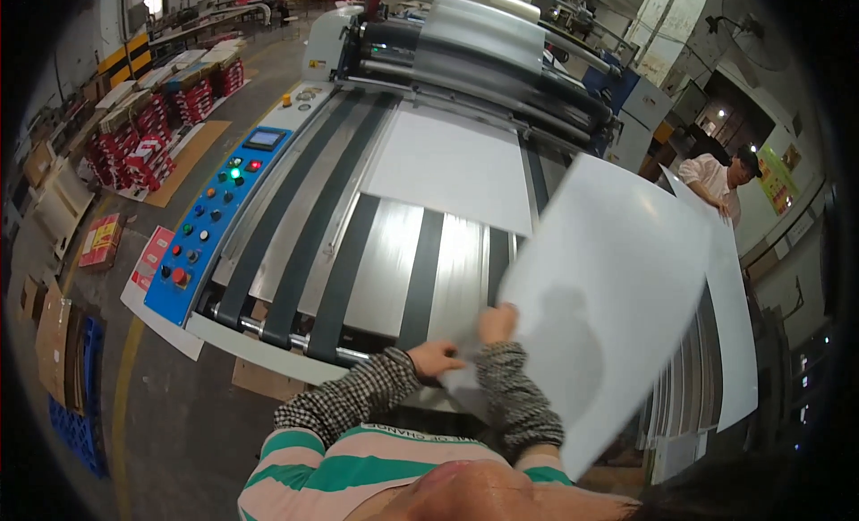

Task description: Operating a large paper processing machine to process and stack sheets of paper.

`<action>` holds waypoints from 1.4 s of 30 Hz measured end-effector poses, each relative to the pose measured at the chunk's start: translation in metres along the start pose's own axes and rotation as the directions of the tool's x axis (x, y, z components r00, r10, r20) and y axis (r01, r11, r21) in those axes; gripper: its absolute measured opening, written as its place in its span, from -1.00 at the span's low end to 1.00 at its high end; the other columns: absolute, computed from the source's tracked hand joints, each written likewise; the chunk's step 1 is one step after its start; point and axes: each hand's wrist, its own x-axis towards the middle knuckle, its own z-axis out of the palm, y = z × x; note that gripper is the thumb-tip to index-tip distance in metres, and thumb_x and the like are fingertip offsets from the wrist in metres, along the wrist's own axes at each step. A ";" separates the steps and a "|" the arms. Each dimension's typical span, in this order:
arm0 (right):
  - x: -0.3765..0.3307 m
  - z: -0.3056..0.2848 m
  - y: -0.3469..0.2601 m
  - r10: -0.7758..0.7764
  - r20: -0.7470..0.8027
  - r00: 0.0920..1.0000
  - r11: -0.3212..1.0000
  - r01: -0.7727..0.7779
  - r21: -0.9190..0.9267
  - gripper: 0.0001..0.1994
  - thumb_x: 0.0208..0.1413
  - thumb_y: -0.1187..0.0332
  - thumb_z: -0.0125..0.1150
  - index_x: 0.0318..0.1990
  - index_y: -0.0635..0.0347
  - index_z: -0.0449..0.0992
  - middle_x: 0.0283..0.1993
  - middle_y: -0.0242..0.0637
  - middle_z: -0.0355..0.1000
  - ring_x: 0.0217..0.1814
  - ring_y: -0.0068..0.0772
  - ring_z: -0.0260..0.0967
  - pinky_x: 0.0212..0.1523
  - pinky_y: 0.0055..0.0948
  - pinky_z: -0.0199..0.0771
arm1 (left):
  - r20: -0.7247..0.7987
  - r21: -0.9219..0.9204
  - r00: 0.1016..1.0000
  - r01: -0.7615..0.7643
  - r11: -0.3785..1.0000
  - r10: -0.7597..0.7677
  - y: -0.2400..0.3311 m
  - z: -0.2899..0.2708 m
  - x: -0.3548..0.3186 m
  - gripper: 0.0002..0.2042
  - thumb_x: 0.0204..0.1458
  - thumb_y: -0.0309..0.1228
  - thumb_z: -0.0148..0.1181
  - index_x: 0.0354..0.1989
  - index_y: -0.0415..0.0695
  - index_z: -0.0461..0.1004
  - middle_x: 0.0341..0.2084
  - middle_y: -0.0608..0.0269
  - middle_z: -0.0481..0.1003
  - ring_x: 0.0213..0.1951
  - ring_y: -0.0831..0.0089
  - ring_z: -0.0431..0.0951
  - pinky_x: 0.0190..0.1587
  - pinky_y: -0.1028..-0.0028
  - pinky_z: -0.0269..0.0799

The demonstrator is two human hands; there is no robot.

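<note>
A large white sheet tilts up over the right side of a feed table. My right hand is closed on its left edge. Close beside it, my left hand pinches the sheet's near corner, though the fingertips are partly hidden. A second white sheet lies flat on the dark belts, its far end under the machine's rollers. A roll of clear film is mounted above those rollers.
On the machine's left runs a blue control panel with buttons and a small screen. At right, a co-worker touches another white sheet beside stacked boards. Red-and-white bundles and a blue pallet stand left.
</note>
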 end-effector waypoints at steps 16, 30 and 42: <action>-0.074 -0.093 -0.028 0.099 0.551 0.829 0.994 -0.111 -0.011 -0.43 0.01 0.02 -0.17 0.16 0.03 0.01 0.26 -0.06 -0.29 0.29 0.05 -0.50 0.16 0.10 -0.55 | -0.196 -0.761 0.812 0.227 0.608 -0.550 -0.068 -0.096 -0.195 -0.68 -0.14 -0.53 -0.01 -0.15 -0.35 0.30 -0.30 0.18 0.40 -0.27 0.46 0.38 -0.20 0.55 0.28; 0.012 -0.043 -0.047 -0.019 0.609 0.793 0.997 -0.029 0.068 -0.40 -0.04 0.01 -0.11 0.16 0.04 0.02 0.25 -0.05 -0.27 0.29 0.06 -0.49 0.16 0.07 -0.51 | -0.242 -0.677 0.704 0.371 0.636 -0.668 -0.089 -0.153 -0.154 -0.79 -0.15 -0.48 0.04 -0.34 -0.33 0.40 -0.47 0.17 0.45 -0.45 0.47 0.42 -0.37 0.55 0.31; 0.150 -0.148 0.087 -0.539 -0.343 0.770 0.801 0.342 -0.491 -0.90 -0.18 0.43 -0.01 -0.45 0.23 0.33 -0.44 -0.18 0.26 -0.38 -0.19 0.22 -0.32 -0.23 0.19 | -0.616 -0.225 -0.006 -0.957 -0.182 0.788 0.212 -0.230 -0.147 -0.54 -0.05 -0.31 -0.02 0.00 -0.24 0.07 -0.17 0.17 0.25 -0.27 0.13 0.39 -0.17 -0.10 0.25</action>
